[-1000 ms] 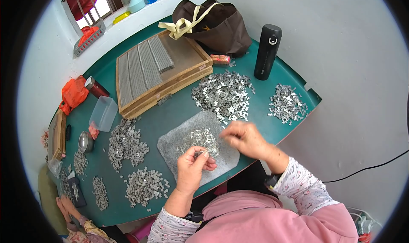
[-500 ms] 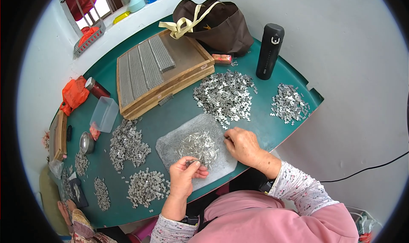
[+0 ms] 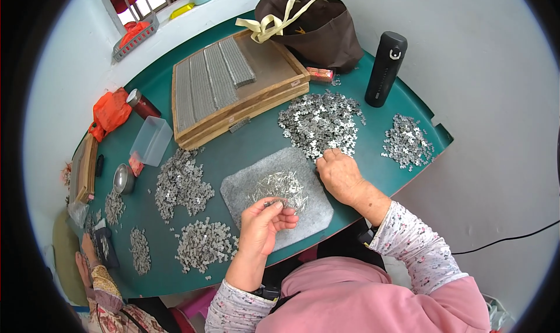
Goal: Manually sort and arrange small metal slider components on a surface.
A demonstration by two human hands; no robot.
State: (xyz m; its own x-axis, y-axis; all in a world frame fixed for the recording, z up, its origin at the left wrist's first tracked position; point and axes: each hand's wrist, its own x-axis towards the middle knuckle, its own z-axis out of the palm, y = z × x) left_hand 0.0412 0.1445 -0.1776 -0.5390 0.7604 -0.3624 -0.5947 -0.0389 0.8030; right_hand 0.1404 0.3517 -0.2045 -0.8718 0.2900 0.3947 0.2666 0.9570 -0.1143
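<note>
- Now the small metal piece [image 3: 273, 203] sits over the grey felt pad [image 3: 317, 216], pinched between thumb and forefinger of the left hand [image 3: 261, 225], much as it was a second ago.
- Below it, the heap of thin silvery pins [image 3: 287, 186] lies loose on the pad.
- Most changed is the right hand [image 3: 339, 172]: it has gone from above the pad to the near edge of the large pile of notched metal pieces [image 3: 321, 120]. Its fingers are curled downward; whether they grasp anything, I cannot tell.
- So the left hand seems to do the holding alone, while the right is at the loose pieces.
- Farther out, the smaller right-hand pile [image 3: 407, 143] and black flask [image 3: 386, 70] stand apart from both hands.
</note>
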